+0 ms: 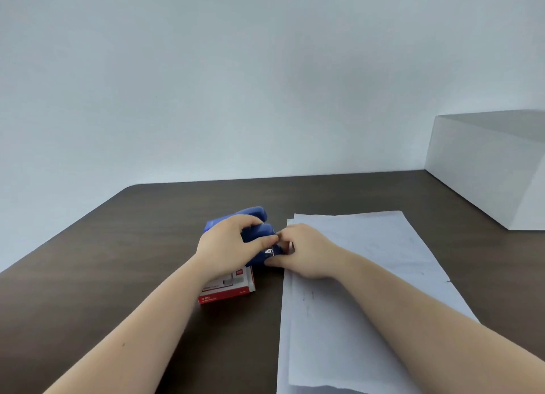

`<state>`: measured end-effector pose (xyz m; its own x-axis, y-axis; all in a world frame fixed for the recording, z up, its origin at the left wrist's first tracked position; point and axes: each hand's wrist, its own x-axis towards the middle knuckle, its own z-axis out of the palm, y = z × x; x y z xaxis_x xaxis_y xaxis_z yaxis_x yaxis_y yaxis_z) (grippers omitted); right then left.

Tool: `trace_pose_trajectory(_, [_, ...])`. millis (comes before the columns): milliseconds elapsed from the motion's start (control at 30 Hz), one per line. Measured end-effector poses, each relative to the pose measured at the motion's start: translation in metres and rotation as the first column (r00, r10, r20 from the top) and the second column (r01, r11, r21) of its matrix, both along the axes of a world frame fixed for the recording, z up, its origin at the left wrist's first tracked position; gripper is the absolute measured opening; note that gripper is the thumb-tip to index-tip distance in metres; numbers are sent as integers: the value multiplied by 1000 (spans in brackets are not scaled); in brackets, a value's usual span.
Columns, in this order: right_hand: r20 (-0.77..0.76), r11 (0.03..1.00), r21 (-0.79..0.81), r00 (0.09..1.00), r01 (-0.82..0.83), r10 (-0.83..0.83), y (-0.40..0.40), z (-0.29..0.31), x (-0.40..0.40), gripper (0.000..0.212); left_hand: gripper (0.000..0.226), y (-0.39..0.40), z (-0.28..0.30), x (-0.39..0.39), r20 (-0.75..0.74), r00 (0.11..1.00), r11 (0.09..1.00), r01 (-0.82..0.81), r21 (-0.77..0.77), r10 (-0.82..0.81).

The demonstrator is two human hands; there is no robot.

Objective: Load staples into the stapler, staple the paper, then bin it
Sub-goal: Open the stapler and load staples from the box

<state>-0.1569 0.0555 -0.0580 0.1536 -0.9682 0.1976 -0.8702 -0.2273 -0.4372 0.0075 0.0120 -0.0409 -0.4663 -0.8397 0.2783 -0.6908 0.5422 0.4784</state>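
Observation:
A blue stapler (257,227) stands on the dark table, its top lifted apart from the lower body. My left hand (227,246) wraps around it from the left, thumb across its front. My right hand (303,250) presses against the stapler's near right end, fingertips at a shiny metal part; what they pinch is hidden. A red and white staple box (228,289) lies just below my left wrist. A stack of white paper sheets (362,278) lies to the right, under my right forearm.
A large white box (486,166) stands at the back right corner of the brown table (118,246). A plain pale wall rises behind. The table's rounded far left corner and left edge are in view.

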Motion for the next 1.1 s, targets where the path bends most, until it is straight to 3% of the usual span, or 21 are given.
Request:
trace_pose_trajectory(67, [-20, 1000, -7, 1000, -12, 11, 0, 1, -1, 27, 23, 1, 6, 4, -244, 970, 996, 4, 85, 17])
trace_pose_trajectory(133, [-8, 1000, -8, 1000, -15, 15, 0, 1, -3, 31, 17, 3, 17, 14, -615, 784, 966, 89, 242, 81])
trace_pose_trajectory(200, [-3, 1000, -11, 1000, -11, 11, 0, 0, -3, 32, 17, 3, 20, 23, -793, 589, 933, 175, 313, 156])
trace_pose_trajectory(267, [-2, 1000, -4, 1000, -1, 1, 1, -1, -3, 33, 22, 2, 18, 30, -869, 440, 913, 213, 347, 228])
trace_pose_trajectory(333, [16, 1000, 2, 1000, 4, -4, 1, -2, -3, 33, 21, 0, 19, 36, -899, 234, 883, 212, 418, 370])
trace_pose_trajectory(400, [28, 1000, 11, 1000, 10, -10, 1, -2, -4, 32, 15, -2, 19, 47, -853, -5, 842, 162, 515, 522])
trace_pose_trajectory(433, [34, 1000, 12, 999, 14, -14, 2, -2, -4, 33, 14, -4, 17, 54, -821, -67, 822, 108, 559, 567])
trace_pose_trajectory(500, [55, 1000, 11, 998, 20, -21, 3, -2, -4, 32, 19, -8, 14, 66, -764, -24, 762, -50, 646, 645])
trace_pose_trajectory(633, [65, 999, 16, 997, 27, -28, 4, -2, -4, 29, 27, -25, 7, 80, -612, 221, 651, -273, 709, 759])
trace_pose_trajectory(700, [61, 999, 16, 998, 30, -31, 4, -2, -5, 29, 31, -31, 1, 80, -506, 462, 685, -475, 553, 729])
trace_pose_trajectory(767, [54, 999, 12, 998, 36, -37, 4, -2, -5, 30, 35, -28, -3, 76, -382, 615, 724, -586, 363, 690])
trace_pose_trajectory(933, [81, 999, -5, 996, 34, -33, 5, -2, -4, 23, 27, -26, -9, 70, -70, 800, 797, -579, 173, 596])
trace_pose_trajectory(1000, [104, 999, -17, 994, 29, -27, 7, -1, -3, 31, 22, -25, -9, 65, 25, 824, 824, -566, 27, 566])
trace_pose_trajectory(1100, [142, 996, -68, 989, 56, -46, 10, 4, -1, 47, 17, -14, -1, 56, -57, 885, 866, -464, -187, 462])
